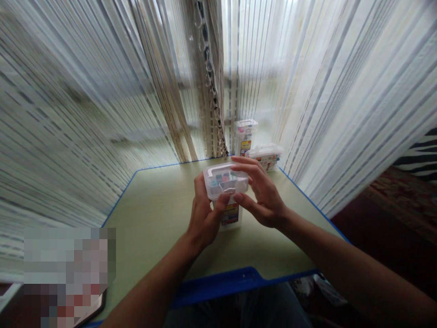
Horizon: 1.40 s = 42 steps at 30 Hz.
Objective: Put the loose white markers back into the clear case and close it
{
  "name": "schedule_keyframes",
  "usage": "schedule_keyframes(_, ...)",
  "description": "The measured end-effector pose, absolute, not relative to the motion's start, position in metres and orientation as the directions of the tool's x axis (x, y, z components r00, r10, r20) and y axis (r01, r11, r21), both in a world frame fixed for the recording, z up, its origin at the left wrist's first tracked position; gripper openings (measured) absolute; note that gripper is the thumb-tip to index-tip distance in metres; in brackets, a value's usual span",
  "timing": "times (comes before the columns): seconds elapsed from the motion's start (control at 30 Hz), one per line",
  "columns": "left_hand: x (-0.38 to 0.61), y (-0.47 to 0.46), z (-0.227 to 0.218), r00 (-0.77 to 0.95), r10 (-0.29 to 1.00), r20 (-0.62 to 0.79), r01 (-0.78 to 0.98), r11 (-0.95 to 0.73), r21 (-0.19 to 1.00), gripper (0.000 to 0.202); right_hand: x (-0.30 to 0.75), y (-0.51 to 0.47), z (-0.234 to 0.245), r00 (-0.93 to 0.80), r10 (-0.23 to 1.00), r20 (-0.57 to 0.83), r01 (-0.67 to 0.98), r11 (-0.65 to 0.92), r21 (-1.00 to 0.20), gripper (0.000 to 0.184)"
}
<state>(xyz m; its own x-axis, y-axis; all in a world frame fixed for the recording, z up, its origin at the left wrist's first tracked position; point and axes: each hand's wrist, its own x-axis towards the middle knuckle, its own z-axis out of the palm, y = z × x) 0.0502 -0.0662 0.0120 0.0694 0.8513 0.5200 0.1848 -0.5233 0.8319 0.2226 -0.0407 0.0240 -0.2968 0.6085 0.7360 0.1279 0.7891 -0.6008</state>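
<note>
A small clear plastic box (225, 182) with a white lid and coloured items inside stands upright on the pale green table (153, 218). My left hand (204, 216) wraps round its left side, thumb pressed on the front. Over the box's top and right side my right hand (261, 191) curls, fingers resting on the lid and thumb under its front edge. A colourful label shows on the box's lower front.
Two similar clear boxes sit at the table's far edge: one upright (245, 136), one lying flat (267, 156). Striped sheer curtains (102, 114) surround the table. A blue rim (218, 282) borders its near edge. A dark patterned rug (399, 200) lies at right.
</note>
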Motion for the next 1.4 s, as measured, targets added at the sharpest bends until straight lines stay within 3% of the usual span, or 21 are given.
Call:
schedule_keyframes(0.17, 0.053, -0.068, 0.022, 0.022, 0.866, 0.500, 0.142, -0.498, 0.856, 0.044, 0.216, -0.044, 0.027, -0.214, 0.649, 0.730, 0.089, 0.758, -0.647, 0.033)
schedule_keyframes(0.43, 0.052, -0.068, 0.020, 0.020, 0.830, 0.557, 0.221, -0.547, 0.808, 0.042, 0.215, -0.047, 0.028, -0.192, 0.647, 0.738, 0.082, 0.759, -0.645, 0.030)
schedule_keyframes(0.6, 0.045, -0.064, 0.020, 0.103, 0.673, 0.733, 0.339, -0.716, 0.610, 0.064, 0.217, -0.046, 0.025, -0.205, 0.618, 0.759, 0.077, 0.783, -0.617, 0.030)
schedule_keyframes(0.8, 0.038, -0.061, 0.021, 0.194, 0.531, 0.825, 0.359, -0.821, 0.444, 0.040, 0.222, -0.044, 0.022, -0.260, 0.573, 0.777, 0.028, 0.809, -0.587, 0.033)
schedule_keyframes(1.07, 0.046, -0.055, 0.013, 0.127, 0.539, 0.833, 0.272, -0.826, 0.493, 0.050, 0.223, -0.044, 0.021, -0.253, 0.562, 0.787, 0.025, 0.817, -0.576, 0.033)
schedule_keyframes(1.4, 0.050, -0.049, 0.009, 0.094, 0.494, 0.864, 0.102, -0.868, 0.485, 0.045, 0.224, -0.042, 0.020, -0.237, 0.522, 0.820, -0.024, 0.840, -0.541, 0.033)
